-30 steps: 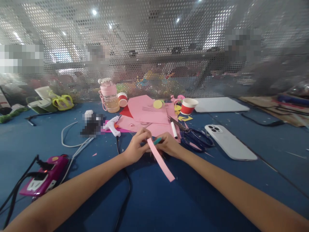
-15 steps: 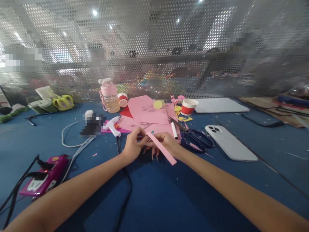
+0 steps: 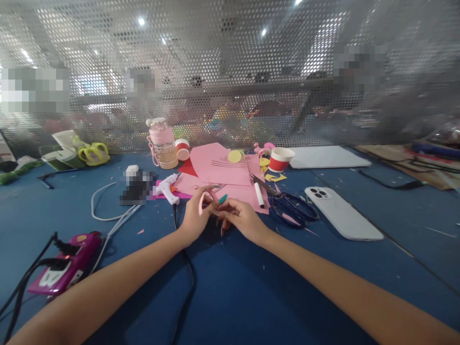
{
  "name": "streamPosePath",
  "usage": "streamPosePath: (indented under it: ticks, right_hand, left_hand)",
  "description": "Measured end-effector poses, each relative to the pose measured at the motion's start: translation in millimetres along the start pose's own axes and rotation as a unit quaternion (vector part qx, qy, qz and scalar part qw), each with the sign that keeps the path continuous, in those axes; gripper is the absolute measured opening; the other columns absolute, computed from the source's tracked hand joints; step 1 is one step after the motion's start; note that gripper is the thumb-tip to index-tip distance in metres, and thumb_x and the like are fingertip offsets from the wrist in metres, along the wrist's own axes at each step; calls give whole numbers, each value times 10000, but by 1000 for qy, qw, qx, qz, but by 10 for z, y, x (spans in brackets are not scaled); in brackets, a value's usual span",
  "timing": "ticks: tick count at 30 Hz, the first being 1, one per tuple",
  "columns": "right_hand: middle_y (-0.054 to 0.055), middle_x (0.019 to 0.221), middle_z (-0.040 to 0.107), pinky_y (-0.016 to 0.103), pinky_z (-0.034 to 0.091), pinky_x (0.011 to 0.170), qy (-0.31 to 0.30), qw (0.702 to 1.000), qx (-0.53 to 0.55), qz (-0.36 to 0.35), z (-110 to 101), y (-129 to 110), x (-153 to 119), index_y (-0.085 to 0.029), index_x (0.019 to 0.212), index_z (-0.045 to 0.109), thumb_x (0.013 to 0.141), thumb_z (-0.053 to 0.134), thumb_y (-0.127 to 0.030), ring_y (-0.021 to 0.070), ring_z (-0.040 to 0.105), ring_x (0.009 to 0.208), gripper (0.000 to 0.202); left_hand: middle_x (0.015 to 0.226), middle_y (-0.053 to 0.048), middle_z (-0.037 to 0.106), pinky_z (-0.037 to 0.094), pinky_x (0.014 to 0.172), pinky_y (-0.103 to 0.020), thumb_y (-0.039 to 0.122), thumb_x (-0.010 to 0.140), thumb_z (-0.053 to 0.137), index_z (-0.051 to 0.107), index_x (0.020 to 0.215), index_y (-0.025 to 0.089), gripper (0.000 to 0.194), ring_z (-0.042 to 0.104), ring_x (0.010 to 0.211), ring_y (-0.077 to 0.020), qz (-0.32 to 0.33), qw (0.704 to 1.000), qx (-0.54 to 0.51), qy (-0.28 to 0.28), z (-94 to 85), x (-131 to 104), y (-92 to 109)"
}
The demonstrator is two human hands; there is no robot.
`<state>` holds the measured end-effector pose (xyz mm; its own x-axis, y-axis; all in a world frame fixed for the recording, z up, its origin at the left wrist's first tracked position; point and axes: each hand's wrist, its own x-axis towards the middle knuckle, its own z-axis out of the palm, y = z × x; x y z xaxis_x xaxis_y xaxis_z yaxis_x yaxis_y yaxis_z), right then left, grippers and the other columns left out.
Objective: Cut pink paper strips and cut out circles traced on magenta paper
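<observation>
A narrow pink paper strip (image 3: 201,203) curls upward in a loop, pinched in the fingers of my left hand (image 3: 194,218). My right hand (image 3: 246,220) meets it, with fingers bent and closed at the fingertips. Between the two hands a small teal-ended object (image 3: 223,199) pokes out; its kind is not clear. The right fingertips are partly hidden, so what they grip cannot be made out. Just beyond the hands lie pink paper sheets (image 3: 230,172). A white marker (image 3: 259,194) with a black cap and dark blue-handled scissors (image 3: 293,208) are close to my right hand.
Left of the hands are a white glue gun (image 3: 167,189), its black cord (image 3: 190,273) and a purple power strip (image 3: 68,263). A white phone (image 3: 343,213) lies to the right. Farther back stand a pink-lidded bottle (image 3: 163,146) and a red-and-white paper cup (image 3: 281,160).
The pink strip hung straight down over my right hand; now it bends in a loop at my left hand. More of the teal-ended object shows, and the right fingers have shifted.
</observation>
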<state>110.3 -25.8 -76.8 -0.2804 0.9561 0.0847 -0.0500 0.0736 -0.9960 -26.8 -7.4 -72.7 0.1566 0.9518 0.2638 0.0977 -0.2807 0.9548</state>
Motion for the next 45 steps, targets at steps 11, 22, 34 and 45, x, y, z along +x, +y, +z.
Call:
streamPosePath:
  ticks: [11,22,34,45]
  right_hand:
    - [-27,517,540,237,425,445,49,987,-107,-106,59,31,-33,-188,651,496,711,598,-494,113,525,446,328]
    - [24,557,561,219,379,482,113,741,-514,-419,-63,23,-17,-171,694,488,923,321,-341,121,530,512,331]
    - [53,586,603,219,412,460,47,763,-470,-442,-96,-7,-13,-151,780,481,907,312,-415,132,567,509,338]
    - [-9,624,562,218,431,440,-43,991,-87,-88,24,-36,-61,-178,777,498,701,596,-513,108,554,493,358]
  left_hand:
    - [502,52,490,336,458,-199,194,618,674,542,609,143,141,434,455,-65,-32,997,-41,59,43,-24,68]
    - [517,43,538,365,486,-189,234,506,747,560,637,130,251,477,486,-68,-91,978,-182,39,95,-26,89]
    - [628,47,492,358,589,-198,326,549,761,499,691,150,346,457,599,-67,-71,961,-260,-55,98,-60,76]
    - [709,25,509,383,563,-220,332,675,675,491,814,174,279,486,621,-88,-21,981,-184,-58,58,-72,51]
